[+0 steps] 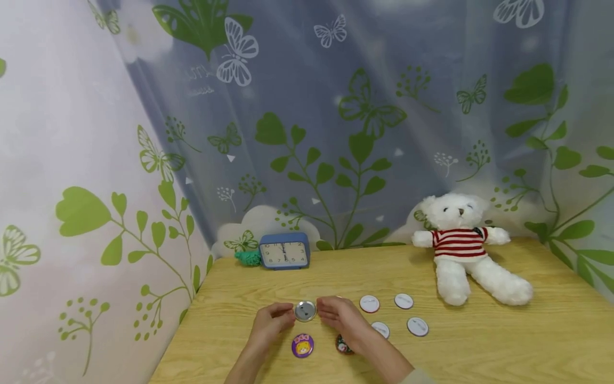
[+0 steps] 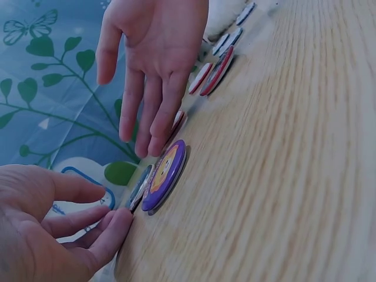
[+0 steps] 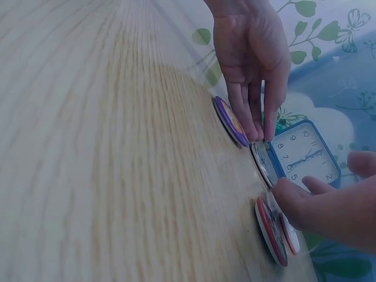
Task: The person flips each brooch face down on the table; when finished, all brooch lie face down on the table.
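A pin badge (image 1: 305,311) lies face down between the two hands, its silver back and pin showing. At its left edge are the fingertips of my left hand (image 1: 271,324), thumb and fingers apart with nothing gripped between them. My right hand (image 1: 346,319) is at the badge's right side, fingers extended; in the left wrist view that hand (image 2: 161,53) has straight fingers. A purple badge with a yellow cartoon face (image 1: 303,346) lies face up nearer the front. A dark patterned badge (image 1: 342,344) is partly hidden by the right forearm.
Several white-backed badges (image 1: 369,304) lie face down to the right on the wooden table (image 1: 479,346). At the back left stand a blue clock (image 1: 285,252) and a green bundle (image 1: 248,258). A white teddy bear (image 1: 460,245) sits at the back right, before a patterned curtain.
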`<state>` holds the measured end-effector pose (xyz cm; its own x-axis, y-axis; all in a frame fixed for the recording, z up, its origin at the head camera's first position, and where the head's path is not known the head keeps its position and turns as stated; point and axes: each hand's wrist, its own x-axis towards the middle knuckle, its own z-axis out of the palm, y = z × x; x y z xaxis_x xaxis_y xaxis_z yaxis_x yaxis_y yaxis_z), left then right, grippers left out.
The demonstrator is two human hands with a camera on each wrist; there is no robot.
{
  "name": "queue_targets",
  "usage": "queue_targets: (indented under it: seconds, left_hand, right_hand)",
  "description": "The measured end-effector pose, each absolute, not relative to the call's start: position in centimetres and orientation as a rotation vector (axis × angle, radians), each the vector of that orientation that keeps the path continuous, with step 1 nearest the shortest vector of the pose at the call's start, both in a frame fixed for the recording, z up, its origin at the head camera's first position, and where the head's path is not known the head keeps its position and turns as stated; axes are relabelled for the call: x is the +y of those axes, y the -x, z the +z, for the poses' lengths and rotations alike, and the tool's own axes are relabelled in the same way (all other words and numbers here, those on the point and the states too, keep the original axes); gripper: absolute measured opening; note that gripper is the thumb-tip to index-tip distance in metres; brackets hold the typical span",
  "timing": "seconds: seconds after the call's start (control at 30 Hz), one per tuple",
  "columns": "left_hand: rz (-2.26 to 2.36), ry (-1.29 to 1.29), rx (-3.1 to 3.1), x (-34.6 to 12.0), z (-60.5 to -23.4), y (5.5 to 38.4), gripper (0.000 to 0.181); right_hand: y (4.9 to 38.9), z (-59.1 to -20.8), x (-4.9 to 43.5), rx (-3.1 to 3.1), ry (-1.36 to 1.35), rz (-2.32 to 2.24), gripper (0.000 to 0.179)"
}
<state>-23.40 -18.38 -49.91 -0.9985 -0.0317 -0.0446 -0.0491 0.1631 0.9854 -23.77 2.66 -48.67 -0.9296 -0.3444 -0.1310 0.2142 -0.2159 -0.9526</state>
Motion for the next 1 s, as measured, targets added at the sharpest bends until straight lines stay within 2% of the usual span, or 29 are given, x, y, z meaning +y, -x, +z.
queue_targets:
  seconds: [0.3,1.0]
  left_hand:
    - [2.03,0.012,2.38,-19.5,-50.3,22.2,0.04]
    - [1.895,0.107,2.339,-21.5,-49.4,19.3,0.044]
  right_hand:
    - [23.0,-48.8,3.1,1.678,0.198,-2.197,0.06]
    - [20.6,-48.2,3.1,1.627,0.212,-2.259,0.054]
